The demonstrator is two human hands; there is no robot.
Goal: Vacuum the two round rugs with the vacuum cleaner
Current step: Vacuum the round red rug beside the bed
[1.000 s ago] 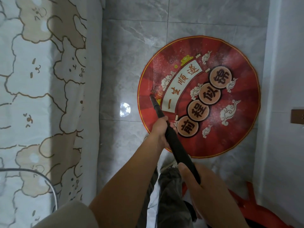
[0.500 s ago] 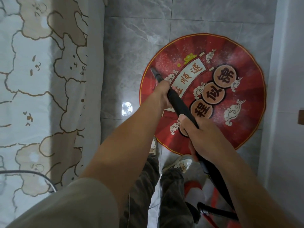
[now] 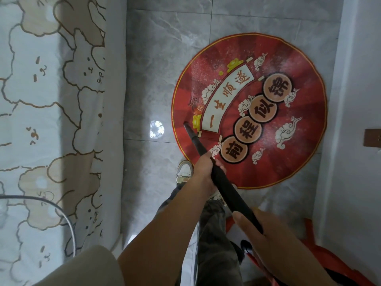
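Being gripped mid-shaft by the left hand (image 3: pixel 203 172) and lower by the right hand (image 3: pixel 266 242), both closed round it, the rigid, seemingly light wand (image 3: pixel 218 178) is being held tip-down on the thin rug (image 3: pixel 288 162).

We see a glossy, marble-veined grey tile floor (image 3: pixel 165 58) mirroring a ceiling light, and on it a round red rug (image 3: pixel 288 162) with a smooth, printed, faintly speckled face. The black vacuum wand (image 3: pixel 224 187) looks like matt plastic, while the patterned bedsheet (image 3: pixel 51 100) is soft, creased cloth.
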